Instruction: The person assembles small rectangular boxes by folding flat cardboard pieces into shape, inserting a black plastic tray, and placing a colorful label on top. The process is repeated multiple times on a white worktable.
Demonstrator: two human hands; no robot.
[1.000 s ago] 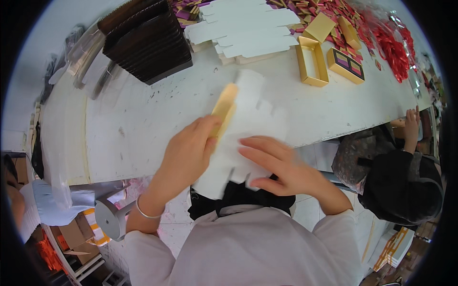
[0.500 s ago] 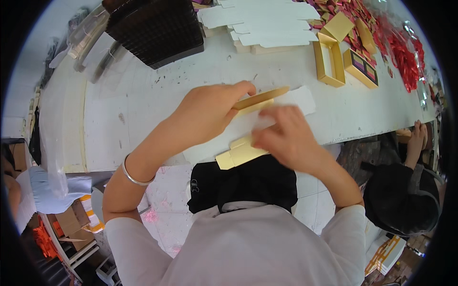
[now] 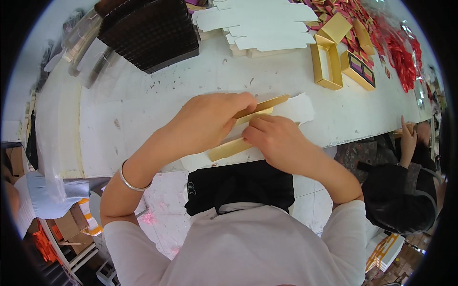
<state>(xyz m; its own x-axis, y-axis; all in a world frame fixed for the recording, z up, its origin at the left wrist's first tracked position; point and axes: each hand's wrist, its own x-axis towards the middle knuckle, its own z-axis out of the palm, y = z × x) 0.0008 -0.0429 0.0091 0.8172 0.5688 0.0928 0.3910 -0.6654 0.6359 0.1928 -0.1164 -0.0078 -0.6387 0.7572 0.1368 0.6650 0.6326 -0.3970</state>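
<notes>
A box blank, gold outside and white inside (image 3: 300, 106), lies partly folded on the table in front of me. My left hand (image 3: 202, 117) is closed on the far gold side panel, its thumb and fingers pinching the raised edge. Over the near side, my right hand (image 3: 282, 140) has its fingers bent together on the near gold flap (image 3: 228, 149), which stands up from the white panel. Both hands cover the middle of the blank, so the fold lines there are hidden.
Flat white box blanks (image 3: 257, 26) are stacked at the back. Black trays (image 3: 152, 35) are piled back left. At the back right lie an open gold box (image 3: 329, 66), a filled gold box (image 3: 360, 71) and red wrapping (image 3: 405, 62). Another person (image 3: 400, 190) sits at right.
My right hand has come down onto the near flap, which now stands folded up instead of lying flat. The left hand keeps its hold on the far panel.
</notes>
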